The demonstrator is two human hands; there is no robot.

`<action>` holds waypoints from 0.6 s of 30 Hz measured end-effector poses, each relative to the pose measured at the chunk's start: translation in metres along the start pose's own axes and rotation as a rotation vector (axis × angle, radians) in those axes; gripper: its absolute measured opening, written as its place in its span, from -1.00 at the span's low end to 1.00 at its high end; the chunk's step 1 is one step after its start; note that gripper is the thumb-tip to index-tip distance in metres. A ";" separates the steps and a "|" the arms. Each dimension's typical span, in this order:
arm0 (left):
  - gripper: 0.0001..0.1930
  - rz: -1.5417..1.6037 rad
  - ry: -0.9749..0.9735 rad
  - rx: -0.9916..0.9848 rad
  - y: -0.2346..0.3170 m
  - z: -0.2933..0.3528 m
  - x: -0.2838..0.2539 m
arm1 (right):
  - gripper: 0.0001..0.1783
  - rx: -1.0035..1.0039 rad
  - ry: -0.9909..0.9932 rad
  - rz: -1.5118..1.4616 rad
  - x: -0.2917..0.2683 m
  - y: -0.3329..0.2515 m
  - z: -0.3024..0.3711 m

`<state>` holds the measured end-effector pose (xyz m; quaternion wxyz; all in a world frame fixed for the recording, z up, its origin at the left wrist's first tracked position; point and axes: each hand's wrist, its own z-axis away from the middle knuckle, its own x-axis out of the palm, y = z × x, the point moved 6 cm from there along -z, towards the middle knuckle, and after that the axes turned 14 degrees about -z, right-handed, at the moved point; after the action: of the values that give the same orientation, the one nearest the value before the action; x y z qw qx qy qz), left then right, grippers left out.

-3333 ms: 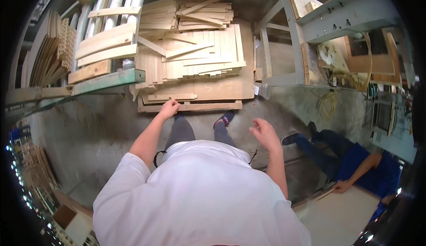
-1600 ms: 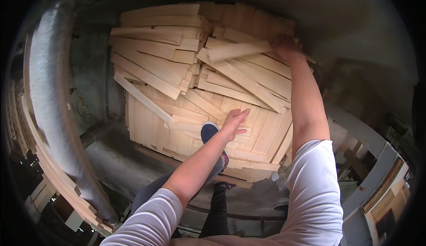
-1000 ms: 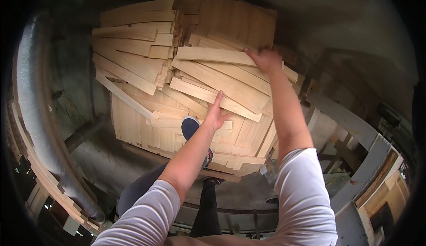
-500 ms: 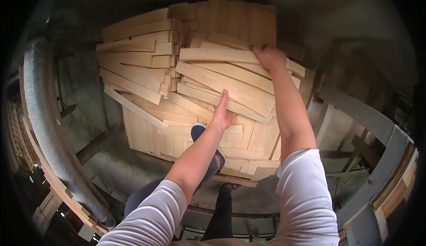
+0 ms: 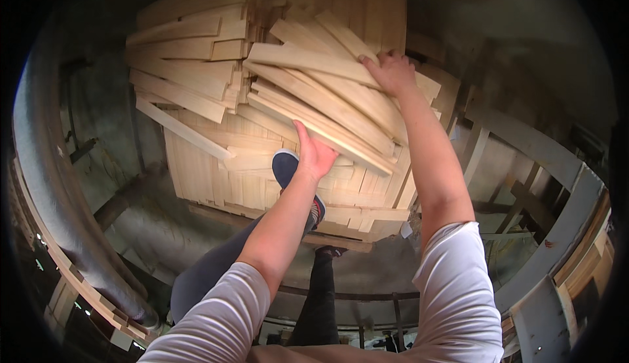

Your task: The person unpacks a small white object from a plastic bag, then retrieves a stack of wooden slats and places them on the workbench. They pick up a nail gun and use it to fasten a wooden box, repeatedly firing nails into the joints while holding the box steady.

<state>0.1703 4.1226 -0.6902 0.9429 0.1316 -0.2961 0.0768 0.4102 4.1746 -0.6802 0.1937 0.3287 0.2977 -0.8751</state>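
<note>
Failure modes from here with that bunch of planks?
1. The bunch of planks between the left hand and the right hand lies fanned at different angles, so pieces might slide apart if shifted.
2. The left hand's fingers are hidden at the bunch's lower edge and could get pinched.
3. The dark blue shoe appears to be on or just over the wood stack; a slipping piece might upset the person's footing.

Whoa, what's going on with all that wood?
A person is handling a slanting bunch of loose wooden boards. The right hand lies over the bunch's far right part. The left hand, thumb up, is at its near edge, fingers partly hidden. The bunch lies on a bigger wood pile, where a dark blue shoe seems to rest too.
</note>
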 end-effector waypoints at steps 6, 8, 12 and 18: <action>0.03 -0.112 0.040 -0.024 0.000 0.004 -0.002 | 0.07 0.121 -0.244 -0.108 -0.003 -0.004 -0.006; 0.03 -0.102 0.048 -0.026 0.003 0.009 -0.002 | 0.07 0.078 -0.227 0.005 0.008 -0.010 0.003; 0.05 0.032 0.032 -0.010 0.005 0.004 0.008 | 0.02 0.217 -0.328 -0.388 0.006 0.018 0.002; 0.04 0.071 0.164 0.099 0.008 0.004 -0.011 | -0.07 0.257 -0.150 -0.201 0.028 0.004 0.013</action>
<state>0.1569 4.1286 -0.6915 0.9531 0.1605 -0.2181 0.1349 0.3866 4.1590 -0.6929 0.0833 0.2531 0.1994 -0.9430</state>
